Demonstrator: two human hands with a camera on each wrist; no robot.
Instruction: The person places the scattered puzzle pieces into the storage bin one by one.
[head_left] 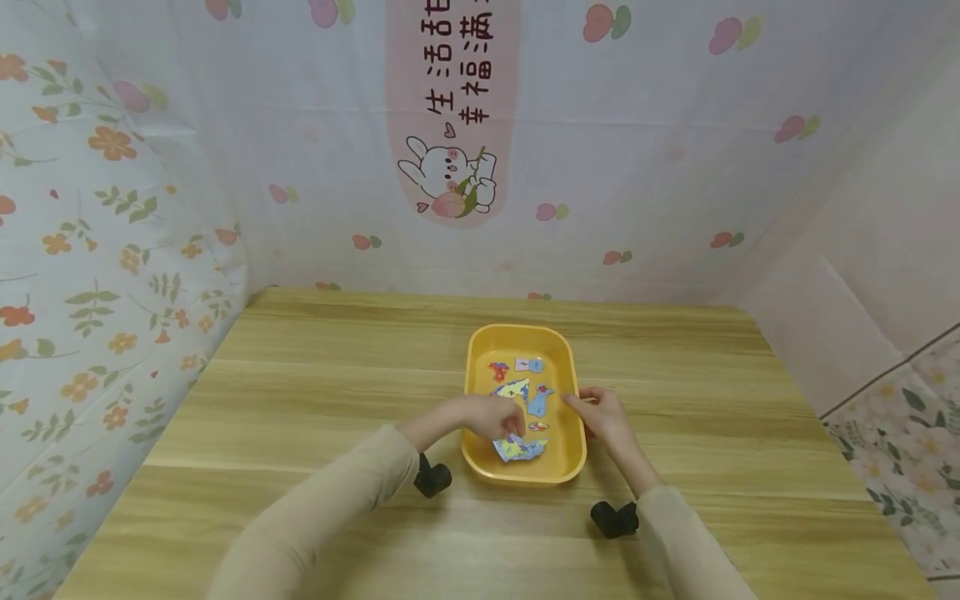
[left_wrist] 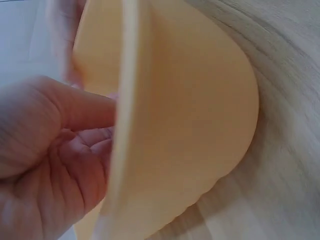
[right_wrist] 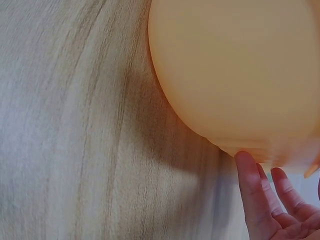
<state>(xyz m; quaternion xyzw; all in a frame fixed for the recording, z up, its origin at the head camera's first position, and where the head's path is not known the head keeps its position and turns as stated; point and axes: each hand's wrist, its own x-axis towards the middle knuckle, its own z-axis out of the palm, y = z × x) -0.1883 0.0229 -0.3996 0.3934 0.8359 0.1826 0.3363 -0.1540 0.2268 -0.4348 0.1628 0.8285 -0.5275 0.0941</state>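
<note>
A yellow tray (head_left: pixel 525 478) stands on the table with several small, flat, coloured cutouts inside. My left hand (head_left: pixel 495 415) reaches over its left rim, fingers bent down at a yellow-and-blue cutout (head_left: pixel 520 448) near the front; I cannot tell whether they pinch it. In the left wrist view the tray's wall hides the fingertips of the left hand (left_wrist: pixel 65 145). My right hand (head_left: pixel 603 414) grips the right rim, thumb over the edge and fingers outside. The right wrist view shows the fingers (right_wrist: pixel 250 175) against the outer wall.
Farther back in the tray lie a blue cutout (head_left: pixel 538 403), a red one (head_left: pixel 498 372) and a pink-and-blue one (head_left: pixel 529 365). The wooden table (head_left: pixel 337 375) runs back to a patterned cloth (head_left: pixel 637 183). Black wrist mounts (head_left: pixel 615 519) sit at both wrists.
</note>
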